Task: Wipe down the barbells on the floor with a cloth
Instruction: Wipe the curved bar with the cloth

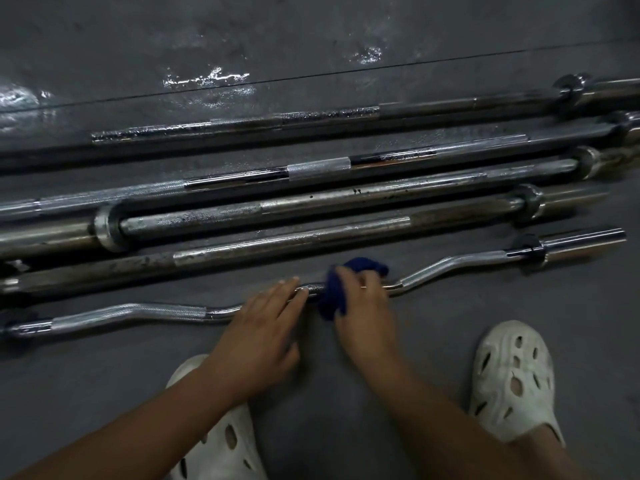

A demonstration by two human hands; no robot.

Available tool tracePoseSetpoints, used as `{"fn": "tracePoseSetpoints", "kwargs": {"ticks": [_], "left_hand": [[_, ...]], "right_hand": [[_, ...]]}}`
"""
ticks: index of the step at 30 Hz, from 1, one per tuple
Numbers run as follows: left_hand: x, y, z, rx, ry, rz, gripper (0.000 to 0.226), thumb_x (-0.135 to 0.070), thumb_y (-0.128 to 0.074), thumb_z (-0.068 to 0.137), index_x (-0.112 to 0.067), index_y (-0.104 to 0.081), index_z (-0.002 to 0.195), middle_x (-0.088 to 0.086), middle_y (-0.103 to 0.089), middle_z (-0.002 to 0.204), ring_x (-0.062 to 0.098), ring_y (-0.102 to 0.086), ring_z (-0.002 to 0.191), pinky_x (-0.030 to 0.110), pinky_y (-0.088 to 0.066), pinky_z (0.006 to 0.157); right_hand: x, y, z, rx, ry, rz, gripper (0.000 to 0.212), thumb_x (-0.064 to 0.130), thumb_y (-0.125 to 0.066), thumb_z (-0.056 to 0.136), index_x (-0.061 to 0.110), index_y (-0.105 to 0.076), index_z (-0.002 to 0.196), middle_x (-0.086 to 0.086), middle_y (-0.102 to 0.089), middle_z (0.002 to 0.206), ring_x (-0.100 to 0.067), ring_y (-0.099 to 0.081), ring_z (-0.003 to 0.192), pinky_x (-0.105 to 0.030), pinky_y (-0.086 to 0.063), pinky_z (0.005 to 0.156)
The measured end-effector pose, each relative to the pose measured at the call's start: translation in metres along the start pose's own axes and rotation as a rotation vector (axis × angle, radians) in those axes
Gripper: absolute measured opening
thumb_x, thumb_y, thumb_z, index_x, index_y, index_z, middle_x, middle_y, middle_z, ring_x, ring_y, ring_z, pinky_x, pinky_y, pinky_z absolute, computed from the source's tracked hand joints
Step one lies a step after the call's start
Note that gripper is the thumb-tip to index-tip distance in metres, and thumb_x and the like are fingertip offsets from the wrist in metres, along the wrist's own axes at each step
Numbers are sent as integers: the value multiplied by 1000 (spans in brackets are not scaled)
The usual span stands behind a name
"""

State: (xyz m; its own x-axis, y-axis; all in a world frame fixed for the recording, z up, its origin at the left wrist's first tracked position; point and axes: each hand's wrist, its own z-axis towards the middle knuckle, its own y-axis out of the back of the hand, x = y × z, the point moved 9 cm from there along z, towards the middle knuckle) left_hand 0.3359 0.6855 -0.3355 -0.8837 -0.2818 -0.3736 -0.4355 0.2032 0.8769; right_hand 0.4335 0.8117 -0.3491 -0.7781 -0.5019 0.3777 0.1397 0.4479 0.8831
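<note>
Several steel barbells lie side by side on the dark floor. Nearest to me is a chrome curl bar (450, 265) with a wavy shaft. My right hand (363, 306) grips a dark blue cloth (334, 296) wrapped over the middle of that bar. My left hand (263, 323) rests on the same bar just left of the cloth, fingers straight and pressing it down. Behind it lie a rusty straight bar (277, 245) and several more straight bars (318, 168) further back.
My two feet in white perforated clogs (512, 379) stand close to the curl bar, one under each arm. Wet patches (204, 77) shine on the floor beyond the bars. Bar sleeves and collars (585, 166) crowd the right side.
</note>
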Motion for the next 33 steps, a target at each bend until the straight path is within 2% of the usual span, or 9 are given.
{"fn": "tracePoseSetpoints", "kwargs": {"ticks": [2,7,11,13,17,20,25,29,33], "left_hand": [[1,0,2,2,-10,13,80,-39,-57,70,-10,-46,144,14,-42,152,32,-50,131,46,-41,108],[7,-11,-2,26,25,-16,79,-41,-49,73,-11,-44,146,13,-42,153,31,-49,133,48,-43,108],[5,-12,-1,34,11,-15,82,-38,-55,71,-11,-42,148,12,-40,154,30,-47,134,44,-39,112],[12,-6,-4,14,21,7,80,-39,-50,73,-10,-42,147,12,-40,153,29,-46,134,41,-37,113],[9,-6,-6,9,33,-1,79,-40,-50,72,-9,-46,144,14,-44,150,31,-51,129,45,-42,108],[10,-5,-7,4,41,-17,79,-39,-52,70,-7,-48,142,16,-47,148,32,-54,126,46,-42,107],[22,-1,-11,-31,67,-15,81,-40,-50,74,-8,-41,148,13,-41,153,30,-47,135,44,-37,112],[15,-4,-8,-23,31,-19,82,-42,-48,74,-9,-39,149,13,-39,155,29,-45,136,41,-36,114],[28,-1,-12,-52,65,-33,81,-41,-49,75,-9,-39,149,13,-38,155,29,-44,136,43,-38,112]], "right_hand": [[4,-4,4,25,111,-23,54,11,-66,76,25,-58,127,-8,-47,122,-28,-51,105,-41,-51,89],[-49,15,-4,-154,-304,-90,45,17,-61,78,12,-63,122,-12,-49,129,-34,-44,114,-40,-40,100],[28,-20,-18,-77,85,-117,58,43,-48,84,14,-54,134,-9,-47,142,-33,-41,129,-45,-38,108],[2,-8,-5,-94,120,-131,42,35,-52,90,17,-61,127,-6,-56,133,-28,-50,120,-41,-44,101],[-10,-5,-5,-175,-124,47,29,12,-56,89,12,-69,114,-8,-63,122,-28,-53,112,-35,-40,101],[52,-26,-10,-84,231,114,37,12,-47,83,14,-69,112,-7,-67,115,-28,-60,103,-36,-46,95],[-38,12,11,-263,-218,73,55,5,-42,76,16,-64,125,-11,-65,111,-35,-56,99,-38,-46,90],[27,-23,-7,-60,268,-27,51,18,-38,77,17,-68,118,-9,-62,117,-29,-54,103,-35,-44,93],[-55,11,9,-230,-168,-62,40,6,-52,76,9,-68,113,-14,-63,112,-36,-55,103,-36,-39,93]]}}
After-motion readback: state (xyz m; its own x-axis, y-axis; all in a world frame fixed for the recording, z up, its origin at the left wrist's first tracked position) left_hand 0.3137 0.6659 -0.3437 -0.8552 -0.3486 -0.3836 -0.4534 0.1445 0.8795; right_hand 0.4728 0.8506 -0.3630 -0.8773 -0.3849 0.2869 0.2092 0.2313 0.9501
